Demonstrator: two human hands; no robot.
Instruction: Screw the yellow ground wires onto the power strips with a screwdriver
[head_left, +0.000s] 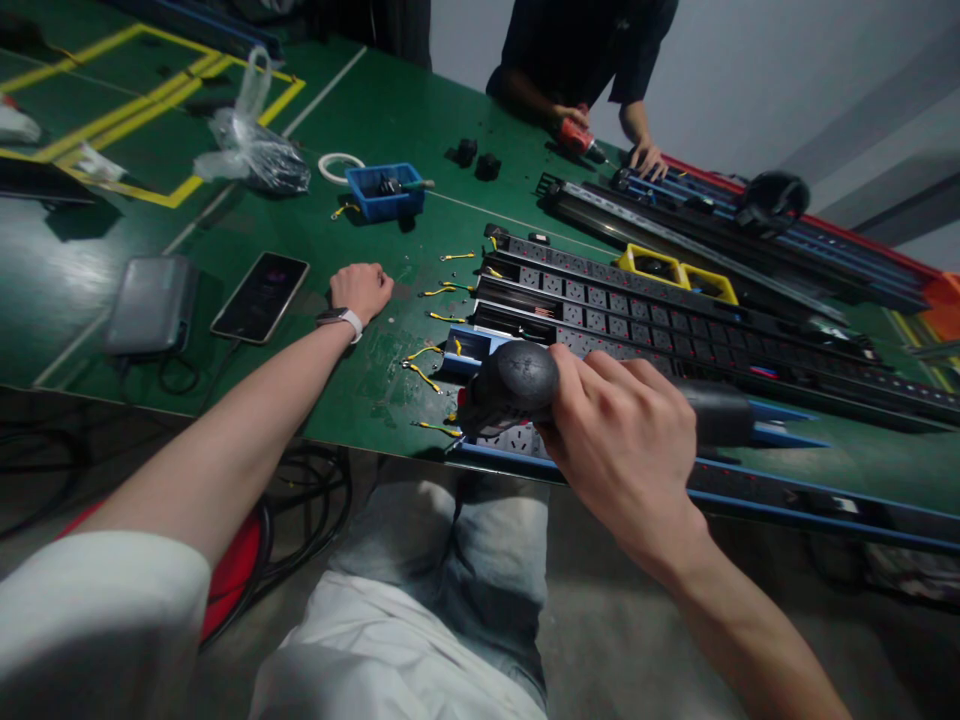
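My right hand (626, 440) is wrapped round a black cordless drill (517, 385), its rounded back end towards me. The drill covers part of a blue-edged socket strip (517, 440) at the table's near edge; its tip is mostly hidden. Several long power strips with black sockets (600, 295) lie side by side beyond it. Short yellow-green wires (424, 375) stick out at their left ends. To the left of these wires, my left hand (362, 290) rests on the green table with its fingers curled under. Whatever those fingers may hold is hidden.
A phone (261, 297) and a grey power bank (152, 305) lie at the left. Behind them are a plastic bag (259, 150) and a blue bin (385, 193). Yellow bins (679, 272) sit among the strips. Across the table, a person's hands (646, 160) work with a red drill (576, 137).
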